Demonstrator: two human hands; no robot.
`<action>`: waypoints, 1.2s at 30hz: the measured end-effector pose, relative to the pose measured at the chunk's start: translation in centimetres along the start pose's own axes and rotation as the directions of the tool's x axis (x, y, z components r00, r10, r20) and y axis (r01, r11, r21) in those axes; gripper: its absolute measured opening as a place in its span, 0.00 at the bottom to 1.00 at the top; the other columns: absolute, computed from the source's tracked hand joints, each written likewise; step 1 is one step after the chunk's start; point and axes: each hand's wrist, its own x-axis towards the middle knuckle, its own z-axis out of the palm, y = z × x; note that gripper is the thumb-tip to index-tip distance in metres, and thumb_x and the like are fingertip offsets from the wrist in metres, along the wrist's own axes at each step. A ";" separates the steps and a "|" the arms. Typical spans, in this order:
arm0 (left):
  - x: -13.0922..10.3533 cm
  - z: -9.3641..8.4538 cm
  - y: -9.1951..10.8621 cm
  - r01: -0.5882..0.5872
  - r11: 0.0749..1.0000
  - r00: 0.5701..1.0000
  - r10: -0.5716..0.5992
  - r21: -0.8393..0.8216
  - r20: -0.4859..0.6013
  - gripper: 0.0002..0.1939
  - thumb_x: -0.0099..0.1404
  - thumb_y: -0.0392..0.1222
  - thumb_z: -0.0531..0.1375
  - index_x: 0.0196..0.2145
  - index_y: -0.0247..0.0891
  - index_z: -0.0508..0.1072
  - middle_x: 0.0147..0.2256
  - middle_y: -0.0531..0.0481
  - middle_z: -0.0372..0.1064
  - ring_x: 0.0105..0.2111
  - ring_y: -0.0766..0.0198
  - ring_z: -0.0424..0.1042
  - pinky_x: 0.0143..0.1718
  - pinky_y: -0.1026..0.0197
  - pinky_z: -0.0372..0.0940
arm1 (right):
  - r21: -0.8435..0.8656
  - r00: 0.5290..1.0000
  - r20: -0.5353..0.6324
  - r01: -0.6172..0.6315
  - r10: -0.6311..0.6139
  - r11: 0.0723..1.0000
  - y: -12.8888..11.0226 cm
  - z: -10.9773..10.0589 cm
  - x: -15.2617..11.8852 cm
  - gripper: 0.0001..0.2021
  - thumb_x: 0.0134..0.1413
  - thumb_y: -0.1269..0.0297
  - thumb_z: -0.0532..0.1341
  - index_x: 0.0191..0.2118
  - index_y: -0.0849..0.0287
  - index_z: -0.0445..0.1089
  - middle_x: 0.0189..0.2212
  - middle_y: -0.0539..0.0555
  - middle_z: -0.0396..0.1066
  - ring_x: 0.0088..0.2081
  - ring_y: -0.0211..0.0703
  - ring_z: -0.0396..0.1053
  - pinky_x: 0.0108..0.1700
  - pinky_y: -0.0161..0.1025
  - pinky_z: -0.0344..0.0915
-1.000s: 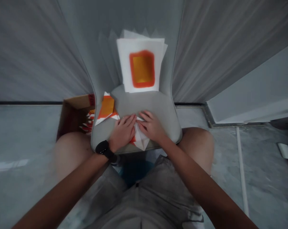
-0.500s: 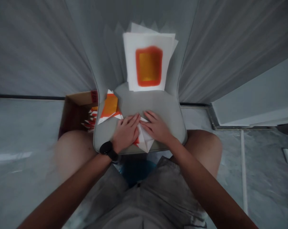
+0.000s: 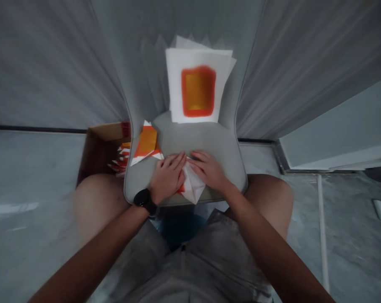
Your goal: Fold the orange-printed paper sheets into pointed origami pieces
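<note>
A white sheet of paper with red-orange print (image 3: 194, 185), folded to a point toward me, lies on the front of a grey chair seat (image 3: 197, 136). My left hand (image 3: 169, 174), with a black watch on its wrist, lies flat over the paper's left side, fingers stretched out. On the right side, my right hand (image 3: 209, 169) presses with fingers extended and slightly apart. The two hands' fingertips nearly meet at the paper's far edge, partly hiding it. Left of them rests a folded paper piece (image 3: 146, 141) in orange, red and white.
Against the chair's backrest leans a stack of white sheets (image 3: 174, 80) printed with an orange and gold square. A cardboard box (image 3: 107, 131) holding several folded papers stands on the floor at left. Grey curtains (image 3: 51, 63) hang behind. My knees flank the seat.
The view has shifted slightly, so everything sits a little lower in the picture. Both hands stay on the folded paper with almost no visible movement.
</note>
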 end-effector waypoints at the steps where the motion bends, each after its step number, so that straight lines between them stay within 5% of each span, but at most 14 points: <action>1: 0.0 0.0 0.0 0.000 1.000 1.000 0.000 -0.001 -0.004 0.29 0.76 0.41 0.49 0.72 0.36 0.61 0.72 0.45 0.56 0.66 0.46 0.61 0.60 0.42 0.57 | -0.006 1.000 -0.008 -0.011 0.011 1.000 0.1 -0.1 0.2 0.19 0.76 0.57 0.52 0.60 0.51 0.76 0.61 0.58 0.72 0.65 0.51 0.66 0.67 0.56 0.65; 7: 0.0 0.3 -0.1 0.001 1.000 1.000 -0.001 -0.019 -0.016 0.29 0.76 0.41 0.50 0.72 0.38 0.61 0.72 0.44 0.57 0.66 0.46 0.61 0.61 0.43 0.57 | -0.154 0.994 0.106 0.013 0.003 0.988 0.2 -0.8 1.1 0.21 0.77 0.57 0.51 0.64 0.54 0.73 0.65 0.59 0.69 0.68 0.54 0.61 0.69 0.56 0.61; 19: 0.0 0.8 -0.1 0.014 0.999 0.999 -0.016 -0.050 -0.040 0.29 0.75 0.40 0.51 0.71 0.37 0.63 0.71 0.43 0.58 0.66 0.46 0.62 0.61 0.41 0.57 | -0.373 0.976 0.197 -0.016 0.096 0.928 0.2 -3.0 -2.9 0.20 0.74 0.59 0.55 0.64 0.55 0.73 0.71 0.62 0.61 0.72 0.63 0.56 0.72 0.62 0.56; 25: -0.9 0.9 -0.8 0.005 0.987 0.990 -0.027 -0.162 -0.136 0.25 0.75 0.40 0.49 0.67 0.37 0.67 0.66 0.40 0.67 0.65 0.48 0.65 0.64 0.43 0.59 | -0.408 0.976 0.198 -0.003 0.091 0.913 -0.9 -2.5 -2.3 0.18 0.73 0.59 0.57 0.62 0.56 0.74 0.68 0.64 0.65 0.69 0.56 0.61 0.71 0.57 0.59; 28: -1.7 1.2 -0.9 0.152 0.924 0.927 -0.256 -0.351 -0.274 0.20 0.77 0.43 0.49 0.60 0.42 0.71 0.61 0.42 0.72 0.61 0.51 0.70 0.64 0.49 0.62 | -0.443 0.981 0.171 -0.003 0.088 0.897 -1.0 -2.8 -1.6 0.18 0.73 0.57 0.59 0.60 0.56 0.76 0.66 0.63 0.68 0.67 0.54 0.63 0.69 0.54 0.60; 31: -2.2 0.7 -0.2 0.444 0.771 0.815 -0.559 -0.458 -0.151 0.14 0.76 0.48 0.54 0.52 0.42 0.74 0.50 0.41 0.77 0.48 0.53 0.77 0.52 0.54 0.69 | -0.450 0.985 0.157 0.003 0.076 0.893 -1.6 -3.4 -0.3 0.15 0.73 0.59 0.58 0.52 0.57 0.81 0.61 0.61 0.73 0.64 0.53 0.64 0.67 0.51 0.63; 36: -0.9 -1.2 0.9 0.674 0.673 0.714 -0.699 -0.303 0.037 0.16 0.72 0.53 0.61 0.47 0.39 0.75 0.39 0.42 0.80 0.38 0.50 0.79 0.37 0.55 0.66 | -0.391 0.980 0.168 -0.033 0.106 0.920 -2.8 -2.7 3.3 0.14 0.72 0.58 0.60 0.42 0.59 0.82 0.52 0.63 0.76 0.55 0.55 0.69 0.58 0.51 0.66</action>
